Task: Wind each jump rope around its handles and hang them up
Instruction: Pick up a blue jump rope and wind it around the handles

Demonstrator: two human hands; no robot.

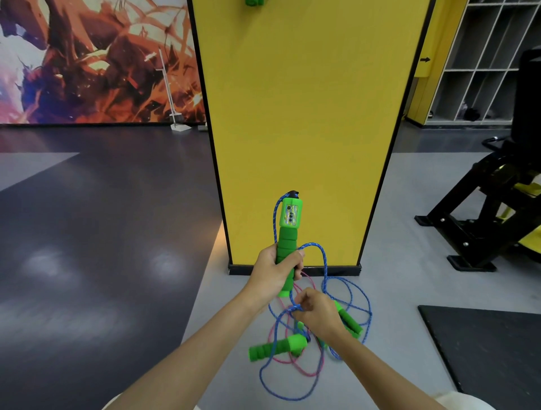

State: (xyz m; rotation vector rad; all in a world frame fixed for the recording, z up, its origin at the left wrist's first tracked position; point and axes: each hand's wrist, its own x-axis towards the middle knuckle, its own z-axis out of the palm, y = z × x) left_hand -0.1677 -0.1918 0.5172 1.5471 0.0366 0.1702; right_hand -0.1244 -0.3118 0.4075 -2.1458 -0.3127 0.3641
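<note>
My left hand [273, 270] grips a green foam jump rope handle [288, 231] upright, its counter display facing me. A blue rope [323, 257] runs from the handle's top and loops down to my right hand [317, 314], which pinches the blue rope just below the handle. On the grey floor lie two more green handles [276, 348] [349, 320], tangled with loose blue rope and a pink rope [295, 370]. A green object [254, 3] hangs at the top of the yellow pillar [304, 117], mostly cut off by the frame.
The yellow pillar stands directly ahead with a black base [294, 269]. A black exercise machine [491, 210] is at the right, a dark mat [491, 348] at lower right. White cubby shelves [480, 58] and a mural wall [93, 58] stand behind.
</note>
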